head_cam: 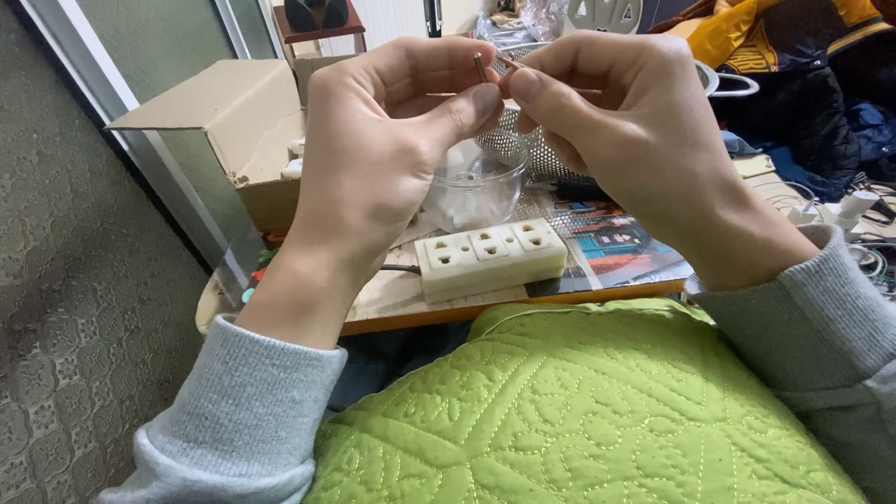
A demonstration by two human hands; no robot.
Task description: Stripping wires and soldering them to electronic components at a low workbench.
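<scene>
My left hand (373, 159) is raised in front of me, pinching a small thin brown stick-like piece (480, 67) between thumb and forefinger. My right hand (635, 131) meets it from the right, its fingertips closed on a thin pinkish wire or pin (509, 63) that touches the same spot. What the two small pieces are is too small to tell. Below the hands sits a clear plastic cup (476, 187) and a cream three-socket power strip (490, 257) on a low wooden table (411, 299).
An open cardboard box (233, 131) stands at the table's left. A perforated metal container (532, 149) is behind the cup. A green quilted cushion (579, 411) covers my lap. Dark and yellow clothes (793, 56) and white cables (840, 215) lie at the right.
</scene>
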